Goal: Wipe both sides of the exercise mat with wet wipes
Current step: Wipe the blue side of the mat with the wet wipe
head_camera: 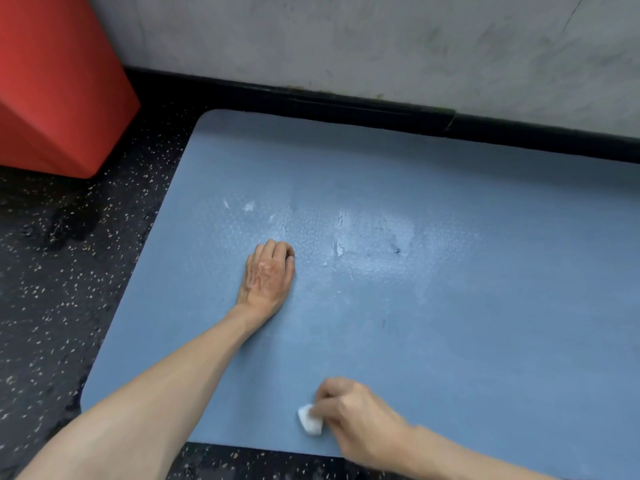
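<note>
Nearest, the right hand has its fingers curled round a small folded white wipe, pinching it and pressing it down onto the blue mat close to the mat's near edge. The wipe pokes out on the left of the fingers. Farther out, the left hand rests palm down on the mat with its arm stretched forward. Its fingers bend loosely at the knuckles with the tips on the surface, and it holds nothing. Just beyond and to the right of that hand, a wet sheen with pale streaks covers part of the mat. The mat lies flat on a dark speckled floor, its far edge running beside a black skirting under a grey wall. A red box stands on the floor off the mat's far left corner.
</note>
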Demonstrator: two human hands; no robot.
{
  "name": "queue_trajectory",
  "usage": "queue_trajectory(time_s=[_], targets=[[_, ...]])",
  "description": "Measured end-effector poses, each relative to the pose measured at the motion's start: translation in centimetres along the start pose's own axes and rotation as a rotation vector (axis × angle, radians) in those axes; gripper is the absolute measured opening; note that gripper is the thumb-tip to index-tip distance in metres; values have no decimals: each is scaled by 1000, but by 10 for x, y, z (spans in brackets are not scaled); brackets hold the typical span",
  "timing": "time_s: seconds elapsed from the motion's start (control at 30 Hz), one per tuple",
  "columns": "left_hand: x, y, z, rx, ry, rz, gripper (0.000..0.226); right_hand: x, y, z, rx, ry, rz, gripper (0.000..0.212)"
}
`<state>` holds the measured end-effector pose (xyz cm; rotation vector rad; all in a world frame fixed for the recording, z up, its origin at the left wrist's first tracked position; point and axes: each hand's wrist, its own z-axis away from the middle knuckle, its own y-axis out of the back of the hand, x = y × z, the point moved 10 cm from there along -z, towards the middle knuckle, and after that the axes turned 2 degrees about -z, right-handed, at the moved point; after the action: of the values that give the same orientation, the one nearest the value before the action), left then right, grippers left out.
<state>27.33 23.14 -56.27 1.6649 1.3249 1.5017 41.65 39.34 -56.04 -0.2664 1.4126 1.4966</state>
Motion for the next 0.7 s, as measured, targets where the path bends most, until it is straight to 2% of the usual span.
queue_trajectory(time_s=[0.03, 0.13, 0.17, 0.2, 0.27, 0.3, 0.33, 0.37, 0.43, 0.47, 0.5, 0.57, 0.63, 0.67, 0.7], targets=[[0, -1, 1, 0, 1, -4, 7, 9, 13, -10, 41, -22, 2, 30], [-1, 0, 0, -6, 7, -17, 5, 50, 72, -33, 404, -214, 32, 25], [0, 0, -2, -8, 2, -17, 5, 48, 69, -31, 424, -206, 46, 24], [0, 1, -2, -15, 1, -15, 4, 34, 56, -28, 356, -139, 37, 24], [0, 0, -2, -33, 9, -9, 3, -2, 9, -10, 92, 46, -5, 25], [0, -1, -1, -39, 10, -9, 3, -7, -5, -2, -20, 72, -10, 25], [0, -1, 0, -46, 12, -11, 2, -4, -2, -3, -40, 56, -1, 26], [0, -2, 1, -52, 17, -13, 2, 8, 13, -12, 39, 12, -2, 28], [-1, -3, 1, -64, 27, -17, 2, 41, 57, -25, 335, -147, 6, 28], [-1, -3, 1, -71, 28, -17, 3, 49, 68, -24, 429, -200, 21, 27], [0, -3, 1, -78, 24, -18, 3, 45, 64, -22, 434, -176, 23, 26], [0, -2, 1, -91, 15, -16, 4, 7, 24, -12, 207, 3, -26, 25], [-1, -3, 3, -105, 13, -14, 4, -13, -11, 3, -80, 91, -19, 23], [-1, -4, 4, -111, 16, -16, 4, -8, -6, -1, -83, 76, 7, 25], [-1, -5, 6, -117, 18, -19, 4, 6, 11, -13, 1, 27, -2, 27]])
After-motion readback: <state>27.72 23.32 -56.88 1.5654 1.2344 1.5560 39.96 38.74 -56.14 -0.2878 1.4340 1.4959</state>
